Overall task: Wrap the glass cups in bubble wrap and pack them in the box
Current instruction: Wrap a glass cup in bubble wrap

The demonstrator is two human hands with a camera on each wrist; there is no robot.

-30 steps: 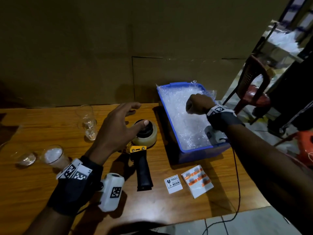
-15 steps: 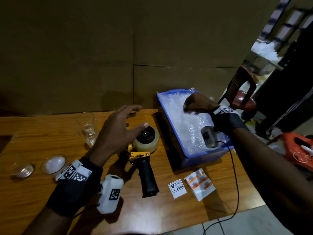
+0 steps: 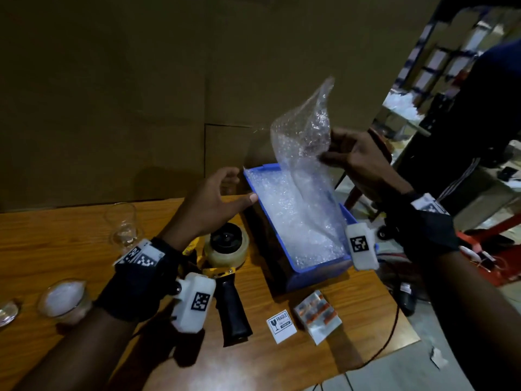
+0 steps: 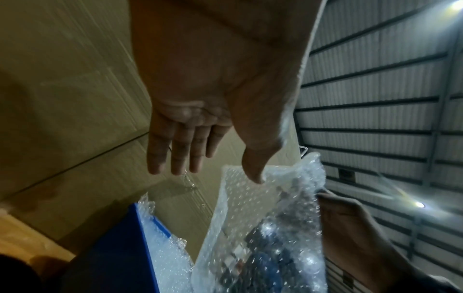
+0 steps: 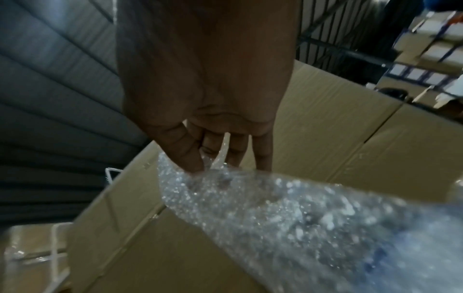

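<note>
My right hand (image 3: 342,156) pinches a clear sheet of bubble wrap (image 3: 303,134) by its right edge and holds it up above the blue bin (image 3: 318,273), which is full of more bubble wrap. In the right wrist view the thumb and fingers (image 5: 190,156) clamp the sheet (image 5: 275,204). My left hand (image 3: 222,190) hovers open beside the bin's far left corner, fingers straight (image 4: 172,150), just short of the sheet (image 4: 253,218). On the table's left stand an empty glass cup (image 3: 124,224), a cup with white filling (image 3: 63,297) and a third glass (image 3: 7,311) at the frame edge.
A tape dispenser (image 3: 227,249) with a black handle lies under my left wrist. A fragile sticker (image 3: 280,324) and a stack of orange-marked labels (image 3: 317,313) lie near the wooden table's (image 3: 56,249) front edge. Cardboard (image 3: 112,94) walls off the back. A person (image 3: 479,108) stands at right.
My right hand has risen out of the bin, lifting a bubble wrap sheet into the air. My left hand has moved from over the tape dispenser toward the bin's far corner.
</note>
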